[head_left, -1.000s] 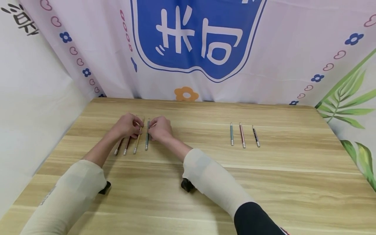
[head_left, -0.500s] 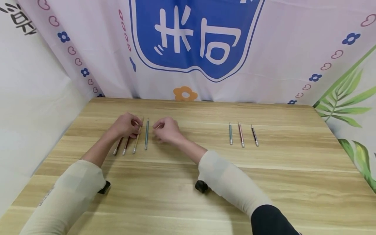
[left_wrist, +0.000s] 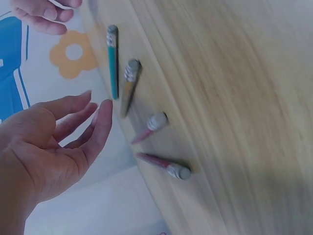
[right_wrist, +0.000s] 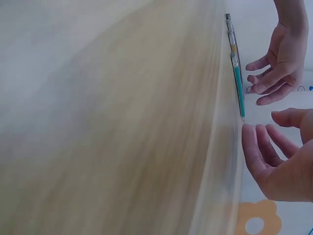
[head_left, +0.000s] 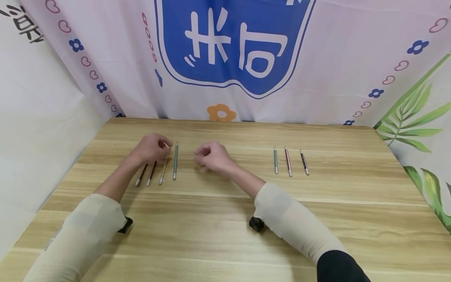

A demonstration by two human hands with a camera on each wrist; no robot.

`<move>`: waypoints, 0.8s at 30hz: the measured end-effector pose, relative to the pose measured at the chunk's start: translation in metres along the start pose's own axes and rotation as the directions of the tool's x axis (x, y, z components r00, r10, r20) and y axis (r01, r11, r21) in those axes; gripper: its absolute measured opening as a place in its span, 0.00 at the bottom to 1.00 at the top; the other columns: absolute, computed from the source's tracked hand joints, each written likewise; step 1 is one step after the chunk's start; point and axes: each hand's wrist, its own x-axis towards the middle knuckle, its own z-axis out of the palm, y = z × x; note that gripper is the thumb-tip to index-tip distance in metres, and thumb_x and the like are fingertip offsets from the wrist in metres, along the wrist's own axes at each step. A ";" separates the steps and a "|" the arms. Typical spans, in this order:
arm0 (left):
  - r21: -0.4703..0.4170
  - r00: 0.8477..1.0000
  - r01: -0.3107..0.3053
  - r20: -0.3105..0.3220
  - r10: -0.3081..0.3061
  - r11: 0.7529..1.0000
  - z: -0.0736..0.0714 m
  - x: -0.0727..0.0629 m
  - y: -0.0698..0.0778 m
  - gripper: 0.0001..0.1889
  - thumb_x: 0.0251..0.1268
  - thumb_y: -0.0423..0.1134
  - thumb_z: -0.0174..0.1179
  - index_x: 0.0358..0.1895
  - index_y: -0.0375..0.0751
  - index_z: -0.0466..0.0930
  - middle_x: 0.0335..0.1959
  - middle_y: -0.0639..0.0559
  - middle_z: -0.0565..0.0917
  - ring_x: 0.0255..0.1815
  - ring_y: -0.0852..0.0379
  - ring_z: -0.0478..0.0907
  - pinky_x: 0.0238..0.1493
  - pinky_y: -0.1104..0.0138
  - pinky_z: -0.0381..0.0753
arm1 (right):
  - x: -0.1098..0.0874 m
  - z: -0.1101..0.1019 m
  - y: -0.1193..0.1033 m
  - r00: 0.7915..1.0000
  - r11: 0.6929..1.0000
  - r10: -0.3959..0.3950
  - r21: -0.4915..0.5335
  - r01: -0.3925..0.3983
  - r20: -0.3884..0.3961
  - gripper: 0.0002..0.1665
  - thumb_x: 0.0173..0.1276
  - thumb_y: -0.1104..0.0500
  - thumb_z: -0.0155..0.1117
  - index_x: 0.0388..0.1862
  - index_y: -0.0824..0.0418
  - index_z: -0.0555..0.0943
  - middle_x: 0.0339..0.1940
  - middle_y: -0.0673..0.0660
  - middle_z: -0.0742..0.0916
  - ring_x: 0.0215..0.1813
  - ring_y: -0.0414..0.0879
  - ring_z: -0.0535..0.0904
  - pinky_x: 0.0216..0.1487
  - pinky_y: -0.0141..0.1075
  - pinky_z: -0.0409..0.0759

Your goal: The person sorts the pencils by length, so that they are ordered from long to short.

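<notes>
My left hand [head_left: 151, 148] hovers over the upper parts of the pencils at the left of the table. Its fingers are loosely bent, with a gap between thumb and fingertips and nothing held. From under it stick out the eraser ends of a dark pencil [head_left: 141, 175], a dark red pencil [head_left: 151, 174] and a yellow pencil [head_left: 163, 172]. Just right of them lies a teal pencil [head_left: 175, 161], fully in sight. My right hand [head_left: 215, 157] is in the air to the right of the teal pencil, fingers relaxed and holding nothing; the right wrist view shows its thumb apart.
Farther right on the wooden table [head_left: 225, 243] lie a blue-green pencil [head_left: 276, 160], a pinkish red pencil [head_left: 288, 161] and a shorter black patterned pencil [head_left: 304, 162], erasers toward me. A printed cloth [head_left: 141, 78] hangs behind the table's far edge.
My right hand has let go of the teal pencil and moved away to the right. The left hand has eased off the yellow pencil and lifted slightly.
</notes>
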 end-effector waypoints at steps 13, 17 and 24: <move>0.011 0.995 -0.099 0.009 0.099 0.995 0.020 0.004 0.024 0.16 0.70 0.27 0.62 0.56 0.19 0.79 0.37 0.38 0.82 0.30 0.51 0.83 0.32 0.63 0.90 | -0.017 -0.025 0.009 0.999 0.993 -0.041 -0.114 0.039 -0.014 0.17 0.70 0.67 0.69 0.55 0.71 0.84 0.42 0.59 0.88 0.40 0.45 0.84 0.39 0.33 0.89; 0.022 0.992 -0.125 0.014 0.125 0.992 0.025 0.005 0.032 0.15 0.70 0.28 0.63 0.55 0.20 0.80 0.36 0.38 0.83 0.31 0.52 0.82 0.33 0.64 0.88 | -0.022 -0.032 0.009 0.999 0.990 -0.034 -0.140 0.031 -0.024 0.17 0.69 0.67 0.69 0.55 0.70 0.84 0.42 0.60 0.88 0.40 0.45 0.84 0.37 0.30 0.87; 0.017 0.988 -0.150 0.033 0.149 0.989 0.036 0.010 0.043 0.16 0.69 0.29 0.63 0.56 0.21 0.80 0.36 0.40 0.83 0.32 0.51 0.82 0.36 0.62 0.89 | -0.032 -0.046 0.014 0.998 0.986 -0.042 -0.162 0.034 -0.047 0.18 0.68 0.66 0.69 0.56 0.70 0.84 0.44 0.60 0.89 0.43 0.48 0.86 0.38 0.30 0.86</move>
